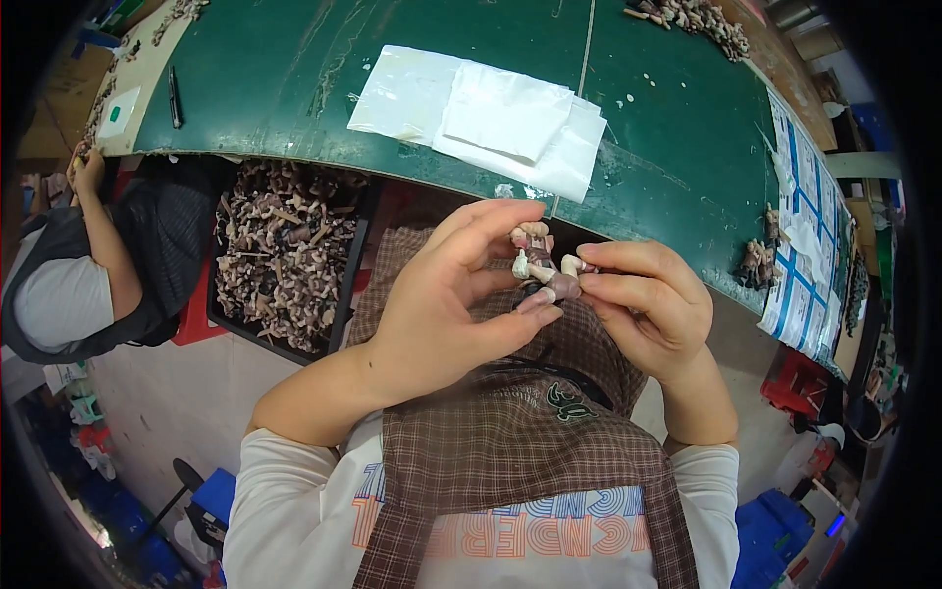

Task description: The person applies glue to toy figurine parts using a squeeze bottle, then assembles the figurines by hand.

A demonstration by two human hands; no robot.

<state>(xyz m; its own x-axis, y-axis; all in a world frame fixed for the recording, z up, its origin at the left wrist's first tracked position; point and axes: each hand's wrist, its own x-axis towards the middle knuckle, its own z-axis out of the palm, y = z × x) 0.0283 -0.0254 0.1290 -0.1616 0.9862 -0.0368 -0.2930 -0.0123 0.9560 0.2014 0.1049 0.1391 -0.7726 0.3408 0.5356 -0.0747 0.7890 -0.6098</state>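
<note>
Left hand and right hand pinched one small brown-and-cream figurine between fingertips, crate of similar pieces at nine o'clock, white sheets at twelve.

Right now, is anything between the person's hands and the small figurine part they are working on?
Nothing visible. The left hand and right hand both already pinch the small beige-and-brown figurine part directly with bare fingertips, above the checked apron, just short of the green table edge.

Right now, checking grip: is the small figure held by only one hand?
No, both the left hand and right hand pinch the small figure between their fingertips.
</note>
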